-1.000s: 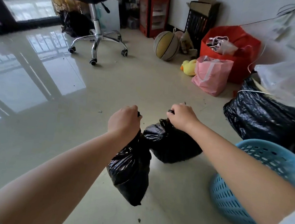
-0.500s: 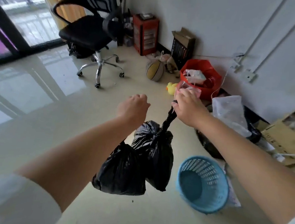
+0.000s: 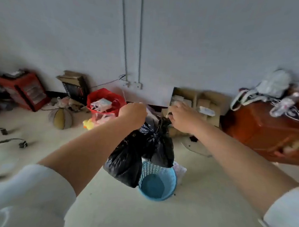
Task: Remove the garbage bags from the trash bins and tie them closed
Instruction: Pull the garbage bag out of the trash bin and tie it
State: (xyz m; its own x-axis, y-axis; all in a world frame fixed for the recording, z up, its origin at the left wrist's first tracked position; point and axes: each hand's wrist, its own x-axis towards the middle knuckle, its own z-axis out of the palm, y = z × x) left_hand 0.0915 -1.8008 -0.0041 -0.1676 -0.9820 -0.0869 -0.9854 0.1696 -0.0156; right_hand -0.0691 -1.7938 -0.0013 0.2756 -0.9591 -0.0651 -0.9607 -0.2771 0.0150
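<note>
Two black garbage bags (image 3: pixel 138 148) hang above the blue bin (image 3: pixel 157 184), your left hand (image 3: pixel 133 114) and right hand (image 3: pixel 182 118) gripping their necks; whether they are tied is unclear.

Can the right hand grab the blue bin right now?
Probably not yet: the right hand grips a black bag hanging above the blue bin, so it isn't free.

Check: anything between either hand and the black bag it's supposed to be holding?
Nothing visible. The left hand grips the top of the nearer black bag and the right hand pinches the neck of the other black bag. Both hang above the blue bin.
</note>
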